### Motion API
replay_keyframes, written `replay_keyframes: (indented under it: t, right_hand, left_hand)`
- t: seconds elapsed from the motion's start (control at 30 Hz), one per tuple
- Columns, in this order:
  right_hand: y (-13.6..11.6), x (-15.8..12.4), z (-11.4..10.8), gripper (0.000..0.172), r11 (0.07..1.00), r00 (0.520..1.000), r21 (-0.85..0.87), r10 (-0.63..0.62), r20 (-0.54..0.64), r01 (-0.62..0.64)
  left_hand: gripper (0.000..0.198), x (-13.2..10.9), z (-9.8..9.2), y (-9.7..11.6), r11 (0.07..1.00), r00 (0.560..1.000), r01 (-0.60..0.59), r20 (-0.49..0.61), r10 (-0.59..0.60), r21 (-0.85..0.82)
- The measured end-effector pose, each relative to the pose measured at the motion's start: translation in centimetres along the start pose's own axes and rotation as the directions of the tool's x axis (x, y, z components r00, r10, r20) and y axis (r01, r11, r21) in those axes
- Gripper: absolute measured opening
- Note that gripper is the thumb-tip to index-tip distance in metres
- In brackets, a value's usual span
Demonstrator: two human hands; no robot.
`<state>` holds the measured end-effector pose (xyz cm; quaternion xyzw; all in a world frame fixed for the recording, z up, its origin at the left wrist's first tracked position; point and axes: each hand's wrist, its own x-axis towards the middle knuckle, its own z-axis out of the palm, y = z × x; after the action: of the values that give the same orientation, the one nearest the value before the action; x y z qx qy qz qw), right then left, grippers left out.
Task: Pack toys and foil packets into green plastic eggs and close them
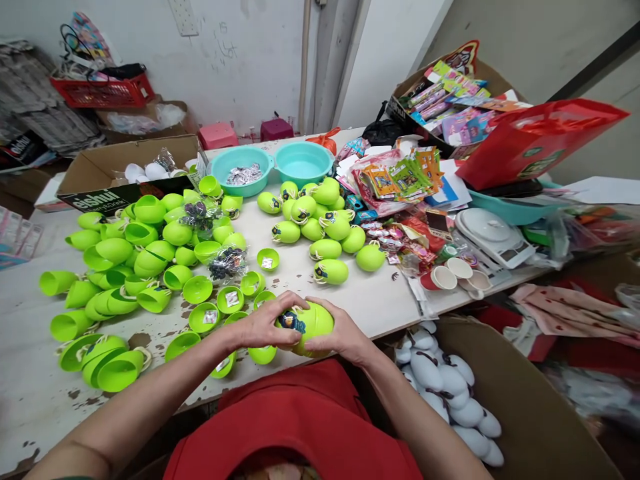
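Note:
Both hands grip one green plastic egg (316, 323) just above the front edge of the table. My left hand (270, 323) wraps its left end, next to a dark printed picture on the shell. Around the right end curls my right hand (343, 331). A seam runs across the egg, and its halves sit together. Near my left forearm stand open green egg halves (204, 317), several with a small white packet inside. Beyond my hands lies a group of closed green eggs (325, 250) with cord loops.
Many loose green halves (110, 267) cover the left side. Two turquoise basins (303, 164) stand at the back, the left one holding small packets. A kitchen scale (493, 233), paper cups (443, 278) and colourful sachets (407, 177) lie right. White eggs (445, 380) fill a cardboard box (525, 400) below.

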<state>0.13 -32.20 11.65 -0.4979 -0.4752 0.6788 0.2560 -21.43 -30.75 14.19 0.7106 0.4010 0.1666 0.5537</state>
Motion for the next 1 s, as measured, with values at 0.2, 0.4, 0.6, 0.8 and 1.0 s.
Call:
replay_keyframes:
  t: [0.2,0.4,0.6,0.8,1.0]
  right_hand:
    - [-0.5,0.1,-0.9,0.085,0.998,0.990,0.068,-0.020,0.140,0.011]
    - [-0.9,0.0,-1.7,0.086,0.999,0.989,0.031,-0.032,0.142,0.027]
    - [0.2,0.3,-1.3,0.090,0.992,0.998,0.128,-0.024,0.054,0.017]
    - [1.4,0.3,0.6,0.068,0.898,0.980,0.441,0.073,-0.187,0.017]
    - [-0.2,-0.5,-1.4,0.094,0.919,0.988,0.388,0.013,0.155,-0.073]
  left_hand:
    - [0.051,0.2,1.2,-0.8,0.948,0.989,0.129,-0.029,-0.143,-0.292]
    - [0.046,0.6,0.9,-0.2,0.985,0.998,0.057,-0.007,-0.059,-0.164]
    - [0.047,0.7,0.5,0.5,0.990,0.998,0.060,0.015,-0.058,-0.130]
    - [0.051,1.3,2.0,0.1,0.829,0.946,0.290,0.013,-0.323,-0.479]
    - [0.044,1.8,1.4,1.1,0.782,0.952,0.290,0.083,-0.295,-0.552]
